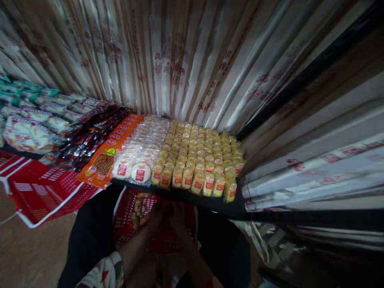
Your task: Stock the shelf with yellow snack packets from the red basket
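Observation:
My left hand and my right hand reach down into a red basket between my knees, under the front edge of a black shelf. They are close together in dark shadow, and their fingers cannot be made out. Several small brown wrapped snacks lie in the basket, left of my left hand. On the shelf above stand rows of yellow wrapped cakes. Beside them are white round wrapped crackers and an orange snack package.
Dark red packets and white packets fill the shelf's left part, with green packets behind. Another red basket sits at the left. A patterned curtain hangs behind, and a black bar slants at the right.

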The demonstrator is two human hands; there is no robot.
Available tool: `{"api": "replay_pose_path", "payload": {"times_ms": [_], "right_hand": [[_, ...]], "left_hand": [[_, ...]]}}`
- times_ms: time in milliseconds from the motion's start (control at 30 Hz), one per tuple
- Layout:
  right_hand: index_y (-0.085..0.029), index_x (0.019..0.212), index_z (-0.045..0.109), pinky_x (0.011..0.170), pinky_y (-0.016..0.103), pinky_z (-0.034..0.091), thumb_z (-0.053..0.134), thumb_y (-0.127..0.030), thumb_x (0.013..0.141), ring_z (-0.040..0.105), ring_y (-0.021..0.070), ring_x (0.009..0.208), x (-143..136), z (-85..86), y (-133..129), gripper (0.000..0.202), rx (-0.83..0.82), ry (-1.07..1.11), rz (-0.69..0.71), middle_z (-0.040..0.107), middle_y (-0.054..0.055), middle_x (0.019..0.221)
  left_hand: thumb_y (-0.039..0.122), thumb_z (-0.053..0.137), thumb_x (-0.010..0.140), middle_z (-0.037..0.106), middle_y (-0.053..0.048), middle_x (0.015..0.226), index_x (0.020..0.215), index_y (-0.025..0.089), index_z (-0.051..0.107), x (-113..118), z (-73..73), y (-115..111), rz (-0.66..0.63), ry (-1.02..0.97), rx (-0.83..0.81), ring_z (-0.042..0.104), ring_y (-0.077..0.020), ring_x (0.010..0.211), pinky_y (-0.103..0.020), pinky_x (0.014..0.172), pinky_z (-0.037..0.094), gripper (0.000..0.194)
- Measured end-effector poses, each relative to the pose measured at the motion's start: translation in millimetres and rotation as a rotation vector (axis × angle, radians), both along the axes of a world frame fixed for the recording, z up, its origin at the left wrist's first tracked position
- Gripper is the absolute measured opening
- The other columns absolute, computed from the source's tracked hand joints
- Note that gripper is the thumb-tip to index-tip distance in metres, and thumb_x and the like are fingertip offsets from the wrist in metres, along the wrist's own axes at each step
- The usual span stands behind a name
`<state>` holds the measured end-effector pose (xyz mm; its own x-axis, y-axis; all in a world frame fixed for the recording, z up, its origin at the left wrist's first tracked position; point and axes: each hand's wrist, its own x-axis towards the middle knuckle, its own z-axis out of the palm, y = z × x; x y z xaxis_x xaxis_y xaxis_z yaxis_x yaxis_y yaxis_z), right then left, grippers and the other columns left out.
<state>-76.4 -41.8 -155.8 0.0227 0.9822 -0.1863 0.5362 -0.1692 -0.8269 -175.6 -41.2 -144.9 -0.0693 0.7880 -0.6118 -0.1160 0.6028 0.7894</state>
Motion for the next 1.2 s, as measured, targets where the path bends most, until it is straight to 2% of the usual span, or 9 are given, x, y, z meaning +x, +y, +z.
{"api": "replay_pose_path", "payload": {"times_ms": [67,200,433,567,733,833,967,1067,1200], "right_hand": [[-0.017,0.093,0.066,0.085,0.035,0.049,0.046,-0.006,0.077,0.065,0.0199,0.088,-4,8.1,-3,0.027,0.012,0.011,0.003,0.069,0.008,0.092],[-0.017,0.101,0.065,0.087,0.037,0.048,0.047,-0.009,0.071,0.064,0.0242,0.097,1,30.4,-18,0.036,0.075,0.005,-0.043,0.068,0.011,0.100],[-0.019,0.108,0.062,0.088,0.036,0.049,0.047,-0.015,0.075,0.062,0.0211,0.096,20,67.2,-34,0.036,0.315,-0.030,-0.052,0.065,0.010,0.101],[-0.022,0.113,0.057,0.091,0.032,0.048,0.047,-0.022,0.082,0.059,0.0184,0.102,34,88.8,-42,0.034,0.422,-0.043,-0.042,0.061,0.008,0.109],[-0.021,0.118,0.054,0.089,0.030,0.050,0.050,-0.027,0.083,0.059,0.0187,0.103,50,115.6,-50,0.036,0.519,-0.113,-0.076,0.058,0.008,0.110],[-0.021,0.122,0.051,0.091,0.029,0.049,0.048,-0.025,0.084,0.057,0.0182,0.105,61,129.4,-45,0.038,0.573,-0.125,-0.140,0.055,0.009,0.113],[-0.021,0.121,0.050,0.093,0.033,0.048,0.048,-0.023,0.085,0.055,0.0185,0.107,77,144.3,-28,0.036,0.636,-0.138,-0.265,0.054,0.009,0.114],[-0.020,0.123,0.048,0.098,0.038,0.044,0.048,-0.025,0.086,0.051,0.0196,0.114,91,151.8,-16,0.037,0.722,-0.153,-0.322,0.053,0.011,0.118],[-0.018,0.132,0.040,0.105,0.046,0.034,0.041,-0.028,0.090,0.039,0.0212,0.127,111,158.3,-2,0.044,0.817,-0.145,-0.398,0.045,0.012,0.134]], "left_hand": [[0.024,0.059,0.072,0.071,-0.005,0.083,0.083,0.016,0.064,-4,8.7,-2,0.000,0.013,0.028,0.066,-0.0197,0.081,-0.031,0.076,0.050,0.014],[0.024,0.062,0.066,0.069,-0.004,0.072,0.071,0.017,0.060,-5,29.6,-8,-0.013,0.065,0.073,0.065,-0.0200,0.075,-0.029,0.070,0.049,0.008],[0.037,0.065,0.061,0.057,0.004,0.060,0.072,0.018,0.053,6,71.0,-14,-0.109,0.205,0.195,0.056,-0.0159,0.063,-0.026,0.059,0.044,0.025],[0.033,0.058,0.064,0.053,0.004,0.062,0.073,0.019,0.048,14,97.6,-15,-0.202,0.230,0.374,0.052,-0.0141,0.061,-0.025,0.059,0.043,0.019],[0.024,0.052,0.067,0.055,0.003,0.071,0.082,0.020,0.049,29,136.0,-13,-0.354,0.271,0.507,0.053,-0.0135,0.064,-0.024,0.061,0.043,0.016],[0.025,0.051,0.072,0.058,0.001,0.077,0.089,0.020,0.051,44,156.0,-5,-0.430,0.343,0.584,0.055,-0.0134,0.066,-0.024,0.065,0.044,0.018],[0.034,0.051,0.078,0.060,0.000,0.081,0.092,0.020,0.050,69,174.1,16,-0.489,0.364,0.670,0.055,-0.0128,0.064,-0.025,0.065,0.044,0.020],[0.029,0.050,0.079,0.059,0.001,0.076,0.093,0.020,0.050,89,187.0,35,-0.515,0.403,0.717,0.055,-0.0124,0.064,-0.024,0.064,0.044,0.017],[0.024,0.053,0.076,0.059,0.001,0.081,0.097,0.020,0.052,122,206.5,60,-0.527,0.482,0.806,0.055,-0.0113,0.065,-0.024,0.065,0.044,0.021]]}}
